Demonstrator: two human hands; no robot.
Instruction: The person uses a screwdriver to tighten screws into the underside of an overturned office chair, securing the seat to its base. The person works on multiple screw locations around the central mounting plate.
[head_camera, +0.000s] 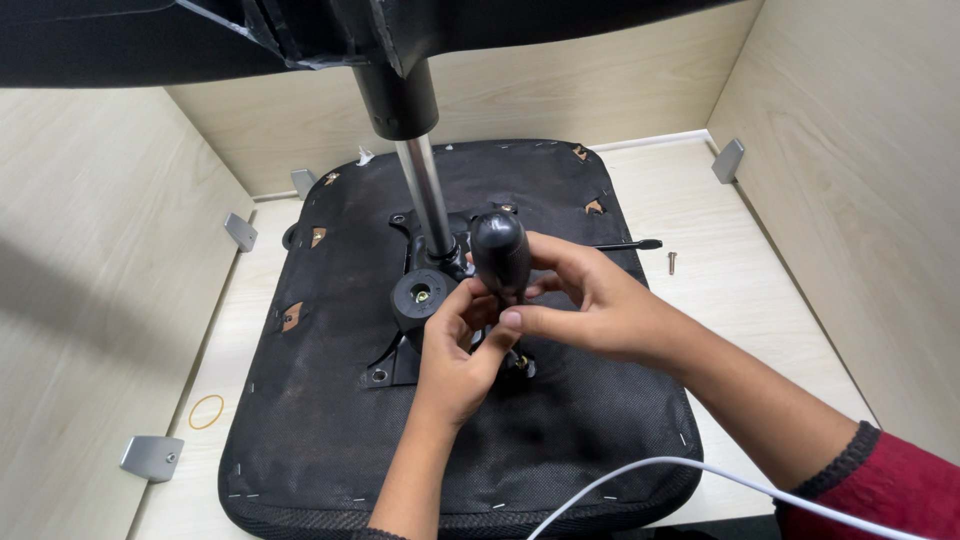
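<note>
Black screwdriver handle (500, 252) gripped in my right hand (590, 305); left hand (455, 350) pinches its shaft below, keeping it upright on the screw.

Pale wooden table (760, 330): chair seat (330, 400), screw (672, 262), rubber band (207, 411).

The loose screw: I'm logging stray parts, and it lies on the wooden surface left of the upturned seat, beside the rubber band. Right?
Not quite. The head view shows the loose screw on the wooden surface right of the upturned seat, near a thin black tool. The rubber band lies alone on the left.
</note>
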